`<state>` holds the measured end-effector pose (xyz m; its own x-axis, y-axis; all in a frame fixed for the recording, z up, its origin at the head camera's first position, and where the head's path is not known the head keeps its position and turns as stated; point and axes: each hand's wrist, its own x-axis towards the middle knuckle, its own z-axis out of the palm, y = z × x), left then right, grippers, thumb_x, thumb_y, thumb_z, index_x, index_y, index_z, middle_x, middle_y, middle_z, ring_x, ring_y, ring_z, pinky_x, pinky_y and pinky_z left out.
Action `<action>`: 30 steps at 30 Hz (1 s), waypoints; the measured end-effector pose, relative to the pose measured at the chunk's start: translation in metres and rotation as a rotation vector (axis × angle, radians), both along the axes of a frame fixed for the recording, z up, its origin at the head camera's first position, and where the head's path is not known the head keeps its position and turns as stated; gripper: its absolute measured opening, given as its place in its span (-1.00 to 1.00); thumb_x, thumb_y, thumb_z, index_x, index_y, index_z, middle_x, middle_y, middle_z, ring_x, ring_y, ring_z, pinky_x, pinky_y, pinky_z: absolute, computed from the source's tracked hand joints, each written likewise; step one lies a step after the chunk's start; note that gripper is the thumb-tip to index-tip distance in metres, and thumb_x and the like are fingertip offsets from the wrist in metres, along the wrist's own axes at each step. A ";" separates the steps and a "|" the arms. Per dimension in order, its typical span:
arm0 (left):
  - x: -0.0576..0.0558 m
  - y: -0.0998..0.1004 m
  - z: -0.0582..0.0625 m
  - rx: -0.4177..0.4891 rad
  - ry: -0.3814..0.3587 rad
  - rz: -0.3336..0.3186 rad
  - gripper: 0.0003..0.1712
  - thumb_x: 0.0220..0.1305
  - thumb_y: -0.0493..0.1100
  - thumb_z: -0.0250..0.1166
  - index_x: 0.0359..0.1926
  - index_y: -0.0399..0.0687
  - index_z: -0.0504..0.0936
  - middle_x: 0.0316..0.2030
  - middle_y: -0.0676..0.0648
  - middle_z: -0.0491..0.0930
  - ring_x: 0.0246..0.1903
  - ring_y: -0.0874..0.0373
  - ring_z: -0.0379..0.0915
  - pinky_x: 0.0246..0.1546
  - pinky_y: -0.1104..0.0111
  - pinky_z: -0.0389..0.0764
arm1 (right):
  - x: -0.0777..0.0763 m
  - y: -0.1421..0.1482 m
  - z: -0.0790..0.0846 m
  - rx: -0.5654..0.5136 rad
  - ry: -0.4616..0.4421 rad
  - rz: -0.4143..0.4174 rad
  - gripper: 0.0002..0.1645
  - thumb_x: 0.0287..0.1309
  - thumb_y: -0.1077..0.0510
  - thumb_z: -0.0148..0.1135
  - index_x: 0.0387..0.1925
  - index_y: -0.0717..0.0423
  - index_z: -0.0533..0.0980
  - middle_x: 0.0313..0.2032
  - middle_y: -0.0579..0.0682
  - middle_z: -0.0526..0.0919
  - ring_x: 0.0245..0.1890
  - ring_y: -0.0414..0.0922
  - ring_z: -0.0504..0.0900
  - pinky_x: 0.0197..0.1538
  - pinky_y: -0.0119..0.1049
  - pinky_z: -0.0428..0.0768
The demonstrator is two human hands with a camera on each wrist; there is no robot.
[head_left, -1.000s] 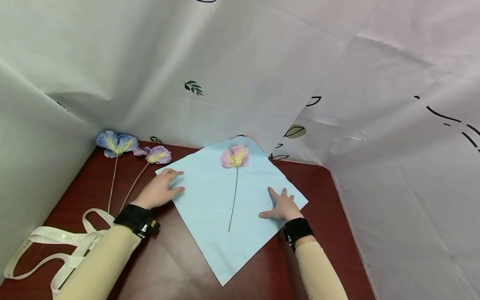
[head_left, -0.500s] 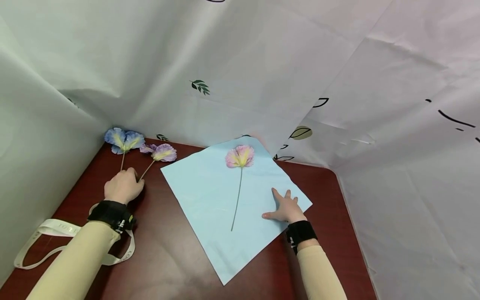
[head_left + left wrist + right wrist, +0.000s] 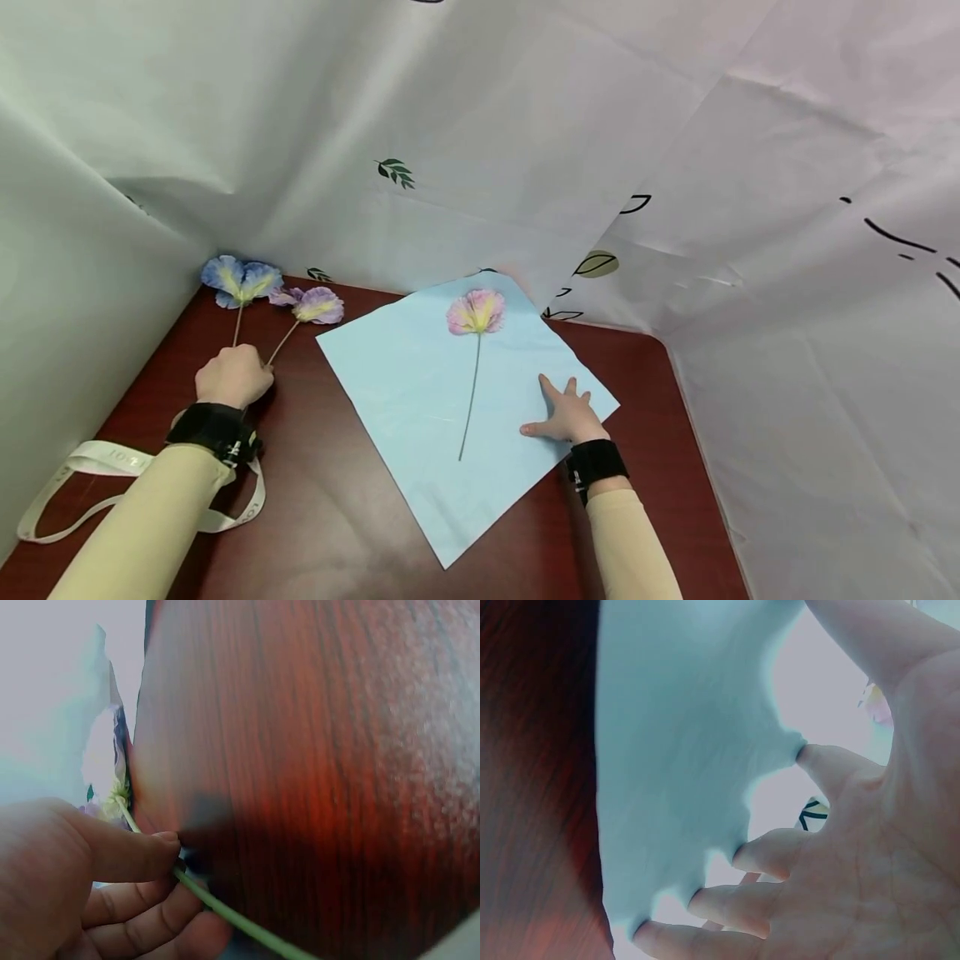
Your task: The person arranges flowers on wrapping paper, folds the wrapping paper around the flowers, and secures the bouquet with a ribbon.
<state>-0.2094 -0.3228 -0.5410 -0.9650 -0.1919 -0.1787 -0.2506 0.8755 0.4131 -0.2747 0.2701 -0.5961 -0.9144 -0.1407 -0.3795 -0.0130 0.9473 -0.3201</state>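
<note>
At the table's left, my left hand point(image 3: 234, 379) pinches the stem of a purple artificial flower point(image 3: 318, 306). In the left wrist view, the thumb and curled fingers meet on the green stem point(image 3: 244, 922), with the petals point(image 3: 105, 761) beyond. A blue artificial flower point(image 3: 240, 281) lies beside the purple one; its stem runs to the knuckles, and I cannot tell whether it is held too. My right hand point(image 3: 568, 414) rests with spread fingers on a light blue sheet of paper point(image 3: 405, 400). A pink artificial flower point(image 3: 477, 312) lies on that sheet, stem toward me.
A white printed ribbon point(image 3: 105, 457) lies looped at the left, partly under my left forearm. The dark red wooden table point(image 3: 322, 508) is walled at the back and sides by a pale sheet point(image 3: 465, 150) with leaf prints.
My left hand has moved off the paper's left corner to the left and gripped the purple flower's stem. The ribbon has shifted under that arm. My right hand stays on the paper.
</note>
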 end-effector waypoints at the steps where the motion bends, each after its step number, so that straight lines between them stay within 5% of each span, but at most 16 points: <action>1: 0.000 -0.001 0.001 0.001 0.001 0.001 -0.58 0.50 -0.14 0.27 -0.57 -0.17 0.65 -0.47 -0.33 0.64 -0.39 -0.35 0.63 -0.46 -0.15 0.63 | 0.000 -0.001 0.000 0.003 0.001 0.001 0.65 -0.15 -0.64 0.68 0.81 -0.16 0.09 0.69 0.60 -0.20 0.57 0.80 -0.13 0.16 0.63 0.54; 11: 0.000 0.002 -0.008 -0.003 0.074 -0.016 -0.60 0.49 -0.15 0.30 -0.55 -0.16 0.71 -0.45 -0.36 0.68 -0.41 -0.40 0.66 -0.48 -0.23 0.66 | 0.001 -0.002 -0.001 0.025 0.012 0.001 0.61 -0.12 -0.61 0.69 0.81 -0.14 0.12 0.69 0.60 -0.16 0.57 0.79 -0.11 0.13 0.64 0.56; 21: 0.000 0.003 -0.003 -0.022 0.085 -0.028 -0.67 0.48 -0.19 0.33 -0.45 -0.26 0.74 -0.43 -0.39 0.69 -0.43 -0.36 0.64 -0.49 -0.20 0.64 | 0.002 -0.006 0.011 0.013 -0.001 -0.005 0.59 -0.07 -0.58 0.68 0.81 -0.11 0.09 0.68 0.62 -0.20 0.57 0.80 -0.13 0.19 0.68 0.49; 30: 0.006 0.023 0.007 0.115 0.231 -0.031 -0.71 0.57 -0.13 0.35 -0.21 -0.33 0.76 -0.39 -0.27 0.72 -0.52 -0.13 0.60 -0.55 0.02 0.57 | 0.008 -0.010 0.017 -0.011 -0.018 -0.016 0.55 -0.01 -0.48 0.71 0.81 -0.09 0.08 0.69 0.59 -0.22 0.59 0.77 -0.17 0.22 0.72 0.43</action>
